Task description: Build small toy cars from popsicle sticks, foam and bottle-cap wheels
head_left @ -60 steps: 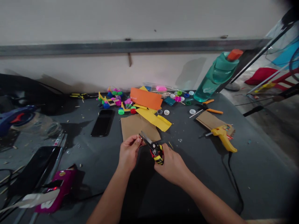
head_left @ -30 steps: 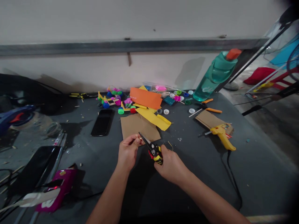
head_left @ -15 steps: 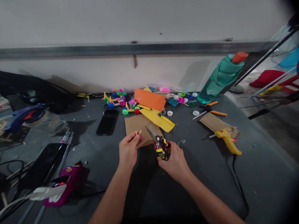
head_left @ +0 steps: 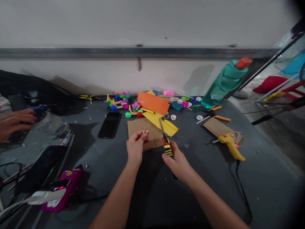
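My left hand [head_left: 136, 147] is closed in a pinch on a small pale stick piece [head_left: 146, 132] above the cardboard sheet [head_left: 135, 125]. The piece is too small to make out exactly. To its right, my right hand [head_left: 178, 161] grips a pair of snips [head_left: 168, 148] with black, yellow and red handles. Their narrow blades point up and away, over the yellow paper [head_left: 171, 128], apart from the pale piece. Behind the cardboard lies an orange paper [head_left: 153, 102].
A black phone [head_left: 109, 125] lies to the left. At far left, another person's hand [head_left: 15, 123] is near a clear container [head_left: 53, 124]. A magenta power strip [head_left: 66, 187], yellow glue gun [head_left: 230, 144], orange-handled pliers [head_left: 215, 113], teal bottle [head_left: 224, 84] and several bottle caps [head_left: 173, 117] surround the workspace.
My left hand has moved slightly right with the pale piece. The snips have turned more edge-on and upright in my right hand. Another person's hand has come in at far left.
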Motion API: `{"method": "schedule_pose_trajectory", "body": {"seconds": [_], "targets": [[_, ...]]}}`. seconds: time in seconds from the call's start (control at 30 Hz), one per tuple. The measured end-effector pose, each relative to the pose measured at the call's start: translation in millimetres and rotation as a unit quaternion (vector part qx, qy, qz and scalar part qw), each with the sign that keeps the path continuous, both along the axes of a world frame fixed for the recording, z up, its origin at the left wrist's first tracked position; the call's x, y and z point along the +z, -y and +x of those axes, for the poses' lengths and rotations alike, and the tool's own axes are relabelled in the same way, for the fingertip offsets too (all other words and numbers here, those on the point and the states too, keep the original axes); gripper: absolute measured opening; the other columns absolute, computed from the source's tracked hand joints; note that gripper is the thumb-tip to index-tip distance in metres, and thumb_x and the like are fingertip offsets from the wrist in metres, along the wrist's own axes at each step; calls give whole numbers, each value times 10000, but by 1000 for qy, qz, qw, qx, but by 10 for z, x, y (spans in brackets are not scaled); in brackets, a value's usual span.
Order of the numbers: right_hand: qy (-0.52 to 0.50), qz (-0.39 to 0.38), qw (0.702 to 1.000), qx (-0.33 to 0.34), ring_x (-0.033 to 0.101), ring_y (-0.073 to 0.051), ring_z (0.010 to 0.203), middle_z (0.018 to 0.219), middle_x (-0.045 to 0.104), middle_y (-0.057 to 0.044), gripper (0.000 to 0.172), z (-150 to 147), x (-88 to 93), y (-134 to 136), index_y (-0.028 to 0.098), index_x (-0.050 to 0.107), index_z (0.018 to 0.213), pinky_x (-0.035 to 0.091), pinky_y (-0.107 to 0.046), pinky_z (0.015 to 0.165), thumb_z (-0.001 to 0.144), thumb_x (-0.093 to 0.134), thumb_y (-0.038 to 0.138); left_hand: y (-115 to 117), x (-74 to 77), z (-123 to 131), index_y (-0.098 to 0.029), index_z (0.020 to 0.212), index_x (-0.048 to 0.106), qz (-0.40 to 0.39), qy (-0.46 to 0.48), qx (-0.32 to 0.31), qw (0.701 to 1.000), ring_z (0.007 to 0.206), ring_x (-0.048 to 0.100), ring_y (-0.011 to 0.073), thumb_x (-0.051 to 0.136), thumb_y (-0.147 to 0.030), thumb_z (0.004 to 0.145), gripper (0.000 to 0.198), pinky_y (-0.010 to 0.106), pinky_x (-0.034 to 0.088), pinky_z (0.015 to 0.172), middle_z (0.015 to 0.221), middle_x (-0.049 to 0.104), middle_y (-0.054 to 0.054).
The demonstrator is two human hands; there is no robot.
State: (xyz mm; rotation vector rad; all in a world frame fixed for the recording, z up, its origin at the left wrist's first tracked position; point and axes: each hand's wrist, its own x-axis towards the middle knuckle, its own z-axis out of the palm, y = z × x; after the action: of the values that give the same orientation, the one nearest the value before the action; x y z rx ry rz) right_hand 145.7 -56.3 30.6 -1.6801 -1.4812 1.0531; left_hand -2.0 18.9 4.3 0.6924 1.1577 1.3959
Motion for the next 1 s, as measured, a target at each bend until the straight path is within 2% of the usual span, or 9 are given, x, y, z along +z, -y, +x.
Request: {"method": "schedule_pose_trajectory", "body": {"seconds": [0.1, 0.2, 0.37, 0.73, 1.0], "targets": [[99, -48, 994, -2, 552, -185, 774, 883, 570, -51, 303, -89, 9, 28, 174, 454, 965, 398, -287, 689, 686, 553, 238, 27, 40, 26, -133, 780, 676, 19, -10, -2, 1000, 637, 599, 105, 750, -252, 603, 226, 254, 524, 638, 722, 664, 17], [143, -51, 988, -2, 552, -190, 729, 816, 567, -45, 256, -122, 11, 43, 177, 437, 912, 384, -286, 645, 695, 538, 266, 47, 63, 23, -137, 770, 679, 34, -8, 2, 999, 642, 604, 106, 748, -249, 609, 208, 267, 524, 668, 708, 663, 8], [167, -21, 986, 4, 557, -195, 717, 784, 558, -34, 224, -134, 17, 62, 190, 410, 879, 380, -287, 628, 698, 516, 267, 46, 31, 19, -144, 758, 682, 39, -21, 6, 999, 618, 595, 94, 745, -242, 612, 186, 251, 507, 669, 679, 657, -5], [203, 26, 979, 20, 571, -202, 762, 894, 568, -83, 272, -126, -22, 65, 173, 412, 930, 418, -306, 661, 695, 498, 281, 20, -26, 9, -156, 748, 682, 46, -28, 7, 999, 635, 600, 98, 743, -228, 601, 174, 246, 495, 679, 686, 663, -13], [247, 15, 967, 55, 575, -198, 658, 787, 568, -60, 243, -123, -37, 83, 180, 375, 900, 388, -296, 583, 737, 465, 336, 34, -9, 0, -154, 731, 699, 47, -56, 21, 997, 656, 619, 108, 749, -210, 580, 169, 235, 503, 681, 689, 674, -11]]}}
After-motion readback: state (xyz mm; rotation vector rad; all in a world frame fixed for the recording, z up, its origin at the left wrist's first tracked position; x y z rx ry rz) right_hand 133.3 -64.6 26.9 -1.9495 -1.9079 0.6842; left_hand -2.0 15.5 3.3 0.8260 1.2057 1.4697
